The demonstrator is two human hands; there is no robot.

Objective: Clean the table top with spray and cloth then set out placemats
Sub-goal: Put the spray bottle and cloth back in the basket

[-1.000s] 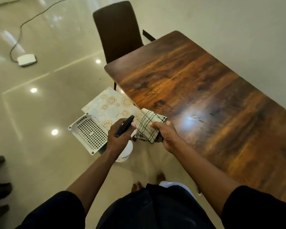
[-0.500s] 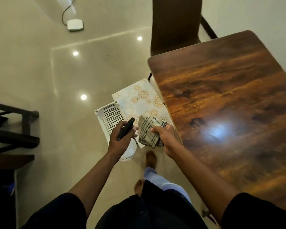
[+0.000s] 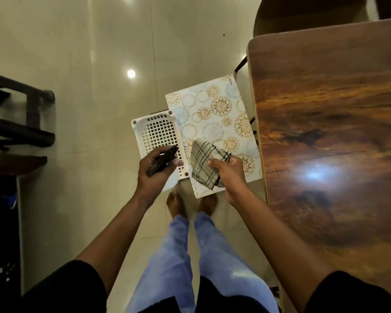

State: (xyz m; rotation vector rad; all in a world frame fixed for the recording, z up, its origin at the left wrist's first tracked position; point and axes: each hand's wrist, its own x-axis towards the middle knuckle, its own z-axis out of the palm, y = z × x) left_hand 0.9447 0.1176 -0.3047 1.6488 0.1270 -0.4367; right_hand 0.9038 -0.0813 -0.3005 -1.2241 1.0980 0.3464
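Meanwhile the person is turning away from the table [image 3: 325, 154]: a second ago the view was taking in most of the wooden top, and now it is looking straight down at the floor beside it, with both feet showing. The hands are keeping their loads through the turn. The left hand [image 3: 155, 175] is gripping the spray bottle [image 3: 161, 160], fingers curled round its black head, the white body mostly hidden under the palm. The right hand [image 3: 227, 175] is pinching the checked cloth [image 3: 204, 166], which is hanging bunched below the fingers. Both are being held over the things on the floor, not over the wood, so the wiping is probably finishing and the tools are heading down (a judgement only).

Counting: one spray bottle, one cloth, one white basket [image 3: 158, 132] lying next to the table, and one patterned placemat [image 3: 212, 118] showing just beside it; whether more are stacked under it I cannot tell. One chair [image 3: 303, 12] is standing at the far end. No placemat is lying on the table yet.
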